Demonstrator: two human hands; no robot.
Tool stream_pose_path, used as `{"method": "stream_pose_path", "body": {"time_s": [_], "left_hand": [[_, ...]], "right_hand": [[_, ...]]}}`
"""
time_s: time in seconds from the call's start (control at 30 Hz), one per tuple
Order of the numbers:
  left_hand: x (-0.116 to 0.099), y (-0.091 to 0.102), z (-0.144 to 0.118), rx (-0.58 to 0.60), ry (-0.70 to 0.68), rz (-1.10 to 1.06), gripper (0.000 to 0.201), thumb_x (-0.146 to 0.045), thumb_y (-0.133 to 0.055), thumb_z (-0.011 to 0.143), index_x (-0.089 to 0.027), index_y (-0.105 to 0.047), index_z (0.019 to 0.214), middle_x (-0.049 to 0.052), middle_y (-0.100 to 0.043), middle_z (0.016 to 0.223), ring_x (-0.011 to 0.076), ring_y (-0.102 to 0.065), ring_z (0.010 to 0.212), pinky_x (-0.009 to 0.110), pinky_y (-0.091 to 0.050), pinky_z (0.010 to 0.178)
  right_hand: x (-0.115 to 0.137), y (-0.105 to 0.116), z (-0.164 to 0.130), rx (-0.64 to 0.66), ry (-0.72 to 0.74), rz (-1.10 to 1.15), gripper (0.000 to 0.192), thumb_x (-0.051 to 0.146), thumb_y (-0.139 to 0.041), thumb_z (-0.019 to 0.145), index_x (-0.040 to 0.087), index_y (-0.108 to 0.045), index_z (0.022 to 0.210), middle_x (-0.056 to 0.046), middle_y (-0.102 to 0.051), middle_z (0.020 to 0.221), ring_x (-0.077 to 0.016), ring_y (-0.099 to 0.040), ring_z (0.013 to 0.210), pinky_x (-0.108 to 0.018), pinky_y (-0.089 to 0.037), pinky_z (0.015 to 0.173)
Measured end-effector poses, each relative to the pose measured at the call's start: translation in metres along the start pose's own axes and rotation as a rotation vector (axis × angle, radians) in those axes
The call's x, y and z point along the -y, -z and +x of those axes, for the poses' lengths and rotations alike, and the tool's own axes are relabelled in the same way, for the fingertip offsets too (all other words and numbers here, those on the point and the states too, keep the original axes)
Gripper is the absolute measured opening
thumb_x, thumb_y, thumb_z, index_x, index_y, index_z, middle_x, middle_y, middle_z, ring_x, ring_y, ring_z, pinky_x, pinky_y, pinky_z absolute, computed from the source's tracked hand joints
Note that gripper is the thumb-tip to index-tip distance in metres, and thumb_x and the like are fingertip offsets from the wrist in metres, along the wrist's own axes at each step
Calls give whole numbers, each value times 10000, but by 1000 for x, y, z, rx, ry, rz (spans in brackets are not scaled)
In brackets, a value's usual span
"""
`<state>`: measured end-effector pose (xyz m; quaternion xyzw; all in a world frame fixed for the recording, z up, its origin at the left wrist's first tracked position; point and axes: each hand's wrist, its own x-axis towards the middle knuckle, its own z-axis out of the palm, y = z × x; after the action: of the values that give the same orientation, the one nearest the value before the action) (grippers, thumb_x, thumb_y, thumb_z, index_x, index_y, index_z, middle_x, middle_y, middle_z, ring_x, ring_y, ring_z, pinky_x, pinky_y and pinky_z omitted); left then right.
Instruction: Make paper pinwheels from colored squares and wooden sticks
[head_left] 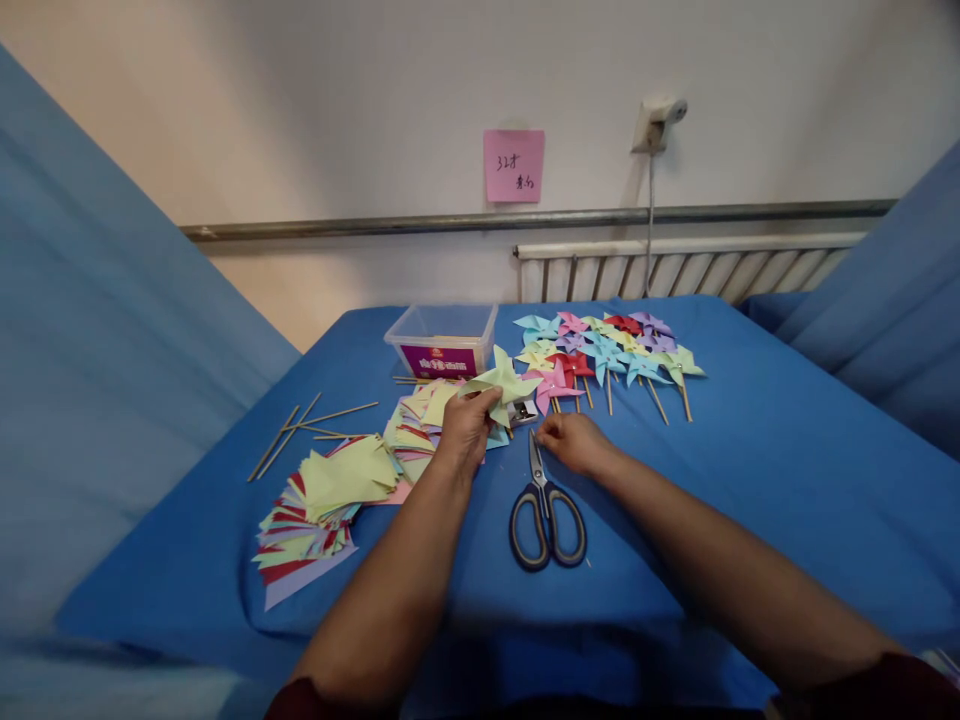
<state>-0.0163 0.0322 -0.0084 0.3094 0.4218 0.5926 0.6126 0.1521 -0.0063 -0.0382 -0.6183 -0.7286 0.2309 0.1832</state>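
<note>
My left hand (469, 425) is closed around a pale green paper pinwheel (504, 385), pinching it near its middle and holding it above the table. My right hand (574, 441) rests low at the tip of the scissors, its fingertips pressed together; whatever they hold, if anything, is too small to make out. The scissors (546, 510), dark-handled with grey inner rings, lie with blades pointing away from me. Just behind, a small white box (523, 412) is partly covered by the pinwheel.
Finished pinwheels (604, 355) on sticks lie at the back right. A clear plastic tub (442, 340) stands behind the left hand. Fanned coloured paper (345, 475) and loose wooden sticks (289, 435) lie left on the blue cloth (720, 460). A wall with a radiator (697, 268) rises behind.
</note>
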Motion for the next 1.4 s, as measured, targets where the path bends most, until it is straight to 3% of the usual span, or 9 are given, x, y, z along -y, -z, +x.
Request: {"method": "stream_pose_path", "body": {"time_s": [0.27, 0.5, 0.77, 1.4], "left_hand": [[0, 1, 1, -13, 7, 5, 398, -200, -856, 477, -110, -734, 845, 63, -741, 757, 179, -671, 626, 267, -528, 562], [1, -1, -2, 38, -1, 13, 364, -190, -851, 498, -99, -743, 833, 71, -744, 749, 186, -679, 645, 288, -548, 620], [1, -1, -4, 48, -14, 12, 362, -195, -850, 511, -100, -739, 842, 71, -744, 765, 184, -678, 646, 289, -546, 624], [3, 1, -2, 46, -14, 19, 353, -194, -848, 520, -101, -739, 843, 74, -748, 796, 189, -685, 670, 294, -549, 643]], "right_hand": [[-8, 10, -11, -30, 26, 5, 153, 195, -541, 868, 189, -682, 929, -46, -725, 938, -170, -630, 844, -245, -396, 716], [2, 14, -25, 59, 219, -134, 170, 188, -553, 857, 203, -686, 962, -51, -676, 978, -170, -620, 849, -252, -402, 742], [6, 12, -23, 79, 177, -244, 222, 212, -477, 922, 198, -687, 995, -81, -690, 1019, -198, -635, 884, -271, -397, 728], [-10, 5, -14, 56, 284, -99, 163, 191, -517, 917, 177, -669, 975, -71, -669, 1031, -169, -620, 930, -252, -427, 817]]}}
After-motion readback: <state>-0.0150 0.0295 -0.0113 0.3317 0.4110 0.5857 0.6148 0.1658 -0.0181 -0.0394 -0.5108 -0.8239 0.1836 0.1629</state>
